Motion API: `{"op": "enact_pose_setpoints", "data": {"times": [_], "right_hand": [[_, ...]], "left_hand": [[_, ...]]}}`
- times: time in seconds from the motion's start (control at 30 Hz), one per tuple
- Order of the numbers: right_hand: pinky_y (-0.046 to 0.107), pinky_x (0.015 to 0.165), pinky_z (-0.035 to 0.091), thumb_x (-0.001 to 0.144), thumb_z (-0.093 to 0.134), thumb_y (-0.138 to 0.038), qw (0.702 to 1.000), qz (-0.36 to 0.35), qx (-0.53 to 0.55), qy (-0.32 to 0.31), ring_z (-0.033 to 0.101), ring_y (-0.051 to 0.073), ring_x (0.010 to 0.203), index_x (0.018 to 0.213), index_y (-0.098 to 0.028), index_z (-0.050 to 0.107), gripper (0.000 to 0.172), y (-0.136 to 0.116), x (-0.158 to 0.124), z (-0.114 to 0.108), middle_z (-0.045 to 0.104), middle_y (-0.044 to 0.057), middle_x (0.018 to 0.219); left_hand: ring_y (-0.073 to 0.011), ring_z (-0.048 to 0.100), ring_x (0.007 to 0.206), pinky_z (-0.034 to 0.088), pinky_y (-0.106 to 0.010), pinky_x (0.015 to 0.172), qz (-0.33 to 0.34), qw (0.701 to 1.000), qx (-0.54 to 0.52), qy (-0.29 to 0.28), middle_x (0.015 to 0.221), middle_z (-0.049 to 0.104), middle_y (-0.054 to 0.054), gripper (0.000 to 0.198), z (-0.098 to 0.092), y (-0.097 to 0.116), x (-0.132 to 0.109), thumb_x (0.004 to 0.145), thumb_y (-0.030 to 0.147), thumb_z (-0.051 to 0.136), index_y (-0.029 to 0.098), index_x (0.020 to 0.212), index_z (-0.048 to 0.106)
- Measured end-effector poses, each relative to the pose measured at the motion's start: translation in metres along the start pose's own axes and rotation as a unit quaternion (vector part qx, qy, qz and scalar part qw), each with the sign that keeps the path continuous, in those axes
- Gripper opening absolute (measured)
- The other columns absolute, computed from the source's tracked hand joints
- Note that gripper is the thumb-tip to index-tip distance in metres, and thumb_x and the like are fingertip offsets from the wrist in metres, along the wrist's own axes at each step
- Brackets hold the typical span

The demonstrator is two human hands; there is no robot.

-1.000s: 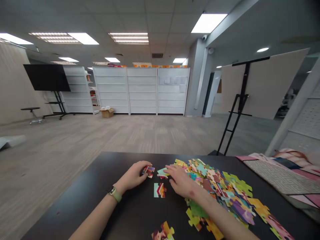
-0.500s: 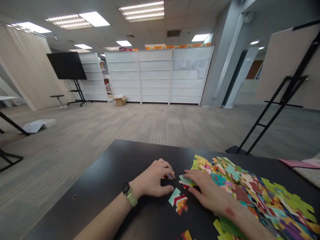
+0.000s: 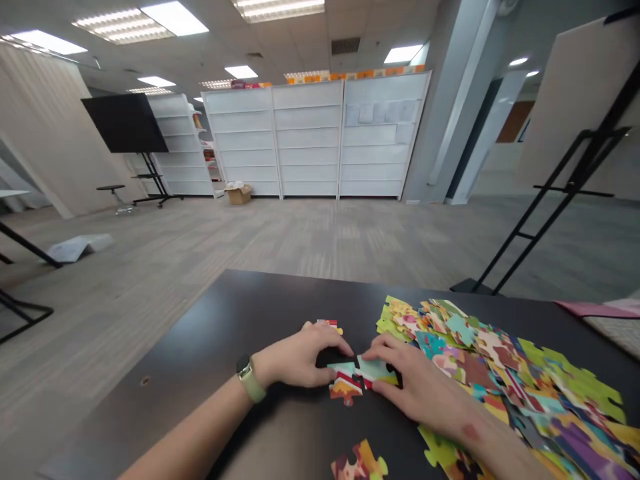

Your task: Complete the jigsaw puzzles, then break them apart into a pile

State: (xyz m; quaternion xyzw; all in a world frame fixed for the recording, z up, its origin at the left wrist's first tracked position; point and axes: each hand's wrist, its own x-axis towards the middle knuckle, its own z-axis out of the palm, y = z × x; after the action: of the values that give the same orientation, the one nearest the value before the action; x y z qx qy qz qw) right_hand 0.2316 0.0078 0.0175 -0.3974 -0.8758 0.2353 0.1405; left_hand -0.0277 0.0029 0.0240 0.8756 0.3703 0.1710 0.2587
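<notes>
On the black table, my left hand [image 3: 301, 355] has its thumb and forefinger on a puzzle piece [image 3: 346, 385] coloured pale green, red and orange. Thumb and fingers of my right hand [image 3: 407, 370] grip a pale green, red and yellow piece [image 3: 375, 371] just to its right. The two pieces lie edge to edge; whether they interlock I cannot tell. Behind my left hand lies a small red and yellow piece [image 3: 331, 325], partly hidden. Nearer the front edge are red, orange and yellow pieces [image 3: 361, 461].
A large heap of colourful puzzle pieces [image 3: 500, 373] covers the right of the black table [image 3: 200, 360], beside and under my right forearm. A pink-edged item [image 3: 600, 312] rests at the far right. A black stand [image 3: 530, 233] rises beyond the table.
My left hand has moved onto the pale green and orange piece, which has turned and shifted up beside the right-hand piece. The piece behind my left hand is now uncovered. The view has tilted down slightly.
</notes>
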Motion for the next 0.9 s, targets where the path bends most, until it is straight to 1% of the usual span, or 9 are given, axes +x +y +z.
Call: {"op": "enact_pose_setpoints", "data": {"times": [0.13, 0.33, 0.43, 0.5, 0.6, 0.67, 0.73, 0.83, 0.9], "right_hand": [[0.035, 0.091, 0.05, 0.088, 0.062, -0.024, 0.999, -0.023, -0.012, -0.021, 0.061, 0.02, 0.101, 0.098, -0.027, 0.074, 0.016, -0.005, 0.001, -0.002, 0.062, 0.005, 0.111], [0.037, 0.091, 0.049, 0.088, 0.063, -0.028, 0.998, -0.031, -0.046, -0.031, 0.059, 0.022, 0.102, 0.097, -0.03, 0.076, 0.016, -0.009, -0.001, -0.005, 0.062, 0.005, 0.108], [0.035, 0.092, 0.048, 0.087, 0.053, -0.013, 0.997, -0.041, -0.048, -0.036, 0.06, 0.02, 0.101, 0.1, -0.03, 0.074, 0.03, -0.009, -0.004, -0.006, 0.062, 0.004, 0.108], [0.033, 0.094, 0.047, 0.078, 0.045, -0.001, 0.998, -0.046, -0.038, -0.037, 0.06, 0.018, 0.102, 0.104, -0.028, 0.072, 0.046, -0.008, -0.005, -0.006, 0.062, 0.003, 0.11], [0.032, 0.098, 0.046, 0.069, 0.042, 0.003, 0.999, -0.041, -0.018, -0.017, 0.059, 0.018, 0.108, 0.112, -0.024, 0.066, 0.057, -0.006, -0.005, -0.003, 0.062, 0.004, 0.115], [0.034, 0.1, 0.045, 0.072, 0.043, 0.0, 0.999, -0.043, -0.015, 0.006, 0.058, 0.02, 0.111, 0.117, -0.023, 0.063, 0.054, -0.006, -0.003, 0.001, 0.062, 0.006, 0.119], [0.038, 0.103, 0.044, 0.08, 0.049, -0.01, 0.998, -0.052, -0.019, 0.016, 0.056, 0.023, 0.115, 0.122, -0.023, 0.062, 0.045, -0.009, -0.002, 0.005, 0.06, 0.008, 0.125], [0.041, 0.106, 0.042, 0.086, 0.062, -0.029, 0.998, -0.063, -0.027, 0.004, 0.054, 0.026, 0.12, 0.128, -0.025, 0.061, 0.043, -0.015, 0.0, 0.011, 0.061, 0.008, 0.13], [0.041, 0.106, 0.042, 0.087, 0.062, -0.03, 0.997, -0.069, -0.023, -0.001, 0.054, 0.025, 0.119, 0.124, -0.025, 0.064, 0.037, -0.018, 0.001, 0.013, 0.063, 0.007, 0.127]], "left_hand": [[-0.0244, 0.059, 0.111, 0.035, -0.036, 0.102, 0.004, 1.0, 0.003, -0.003, 0.117, 0.068, -0.001, 0.042, 0.005, -0.004, 0.001, 0.079, 0.033, 0.078, 0.027, 0.118, 0.064], [-0.0235, 0.061, 0.11, 0.036, -0.036, 0.101, 0.016, 1.0, -0.009, -0.004, 0.116, 0.07, -0.001, 0.038, 0.007, -0.006, 0.003, 0.081, 0.033, 0.078, 0.028, 0.117, 0.066], [-0.0238, 0.058, 0.116, 0.038, -0.037, 0.103, 0.017, 1.0, -0.015, 0.019, 0.118, 0.068, -0.003, 0.032, 0.0, -0.008, 0.002, 0.085, 0.029, 0.072, 0.027, 0.116, 0.067], [-0.023, 0.056, 0.12, 0.04, -0.036, 0.105, 0.018, 0.998, -0.02, 0.055, 0.124, 0.066, -0.004, 0.03, -0.006, -0.012, 0.0, 0.087, 0.022, 0.065, 0.025, 0.117, 0.066], [-0.0221, 0.052, 0.127, 0.038, -0.036, 0.111, 0.02, 0.996, -0.013, 0.08, 0.134, 0.061, -0.005, 0.048, -0.013, -0.021, -0.003, 0.082, 0.013, 0.06, 0.025, 0.129, 0.061], [-0.023, 0.052, 0.127, 0.038, -0.037, 0.111, 0.007, 0.998, -0.004, 0.067, 0.137, 0.06, -0.005, 0.061, -0.013, -0.025, -0.004, 0.077, 0.011, 0.062, 0.025, 0.137, 0.055], [-0.0236, 0.056, 0.122, 0.041, -0.037, 0.108, -0.012, 0.998, 0.003, 0.054, 0.135, 0.061, -0.005, 0.067, -0.01, -0.027, -0.003, 0.076, 0.012, 0.064, 0.025, 0.14, 0.052], [-0.0231, 0.058, 0.116, 0.043, -0.035, 0.105, -0.026, 0.998, 0.015, 0.061, 0.13, 0.064, -0.005, 0.058, -0.006, -0.027, -0.001, 0.082, 0.016, 0.064, 0.025, 0.138, 0.055], [-0.023, 0.059, 0.113, 0.043, -0.034, 0.103, -0.039, 0.997, 0.028, 0.064, 0.124, 0.064, -0.006, 0.051, -0.006, -0.026, 0.0, 0.085, 0.022, 0.065, 0.025, 0.135, 0.059]]}}
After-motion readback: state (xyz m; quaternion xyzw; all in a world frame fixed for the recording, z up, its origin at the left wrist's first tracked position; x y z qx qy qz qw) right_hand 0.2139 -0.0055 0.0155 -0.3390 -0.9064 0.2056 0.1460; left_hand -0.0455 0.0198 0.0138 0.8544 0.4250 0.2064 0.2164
